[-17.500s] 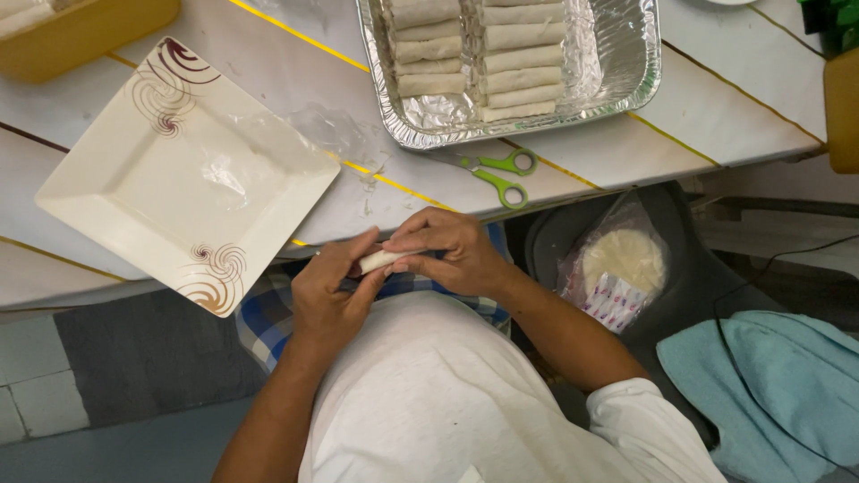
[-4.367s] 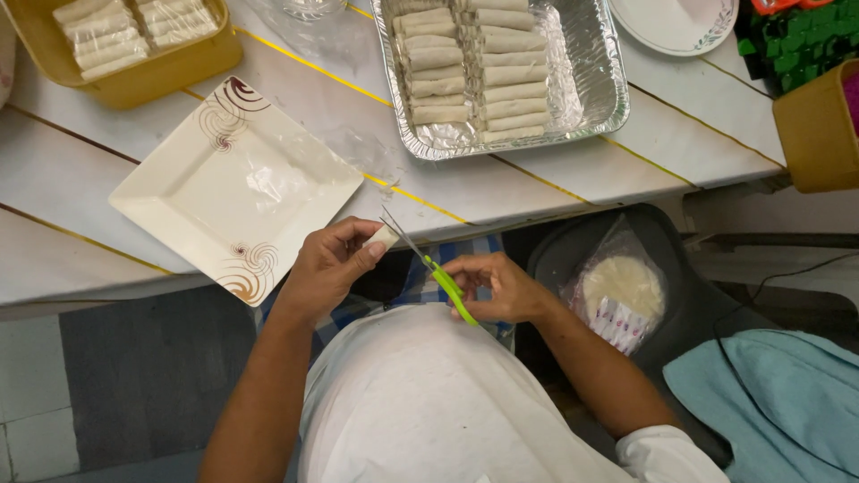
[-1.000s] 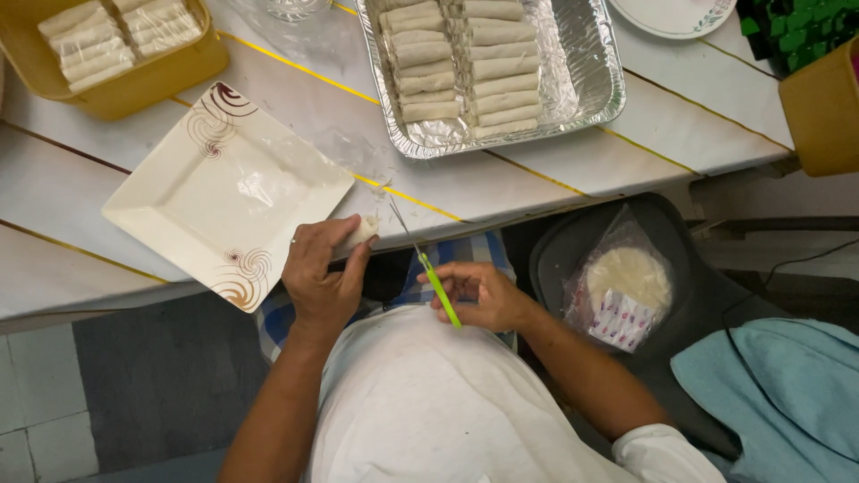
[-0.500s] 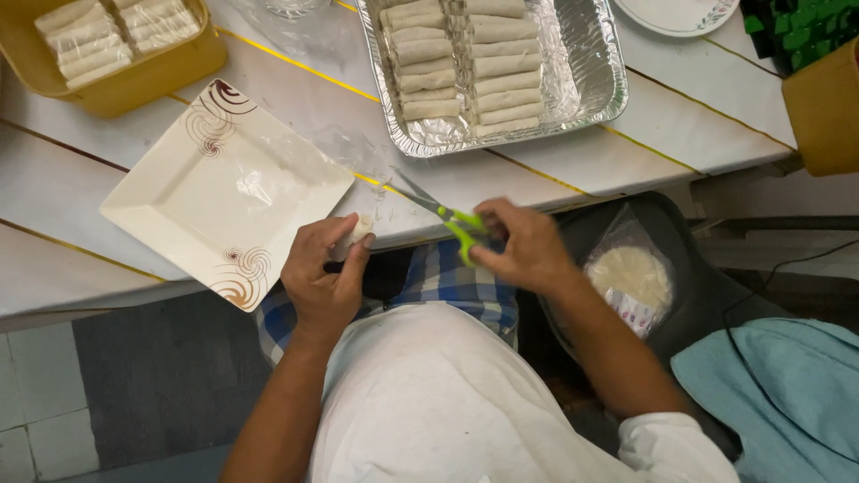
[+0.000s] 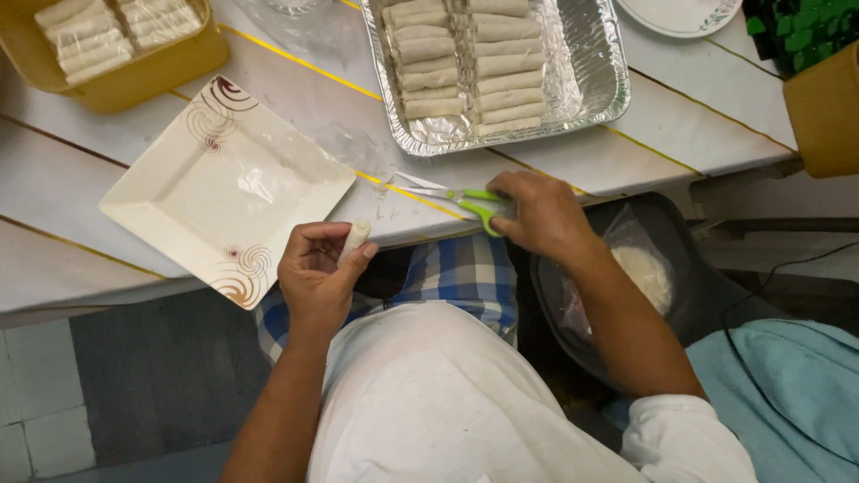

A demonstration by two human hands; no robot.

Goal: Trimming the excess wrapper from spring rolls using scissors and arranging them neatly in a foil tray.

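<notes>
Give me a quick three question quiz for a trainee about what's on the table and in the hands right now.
1. True or false: the left hand holds a pale roll.
2. What does the right hand rest on? A) a knife B) green-handled scissors C) a spoon
3. Fill in: the square plate lies to the ____ of the foil tray in the picture.

Key: 1 true; 2 B; 3 left.
</notes>
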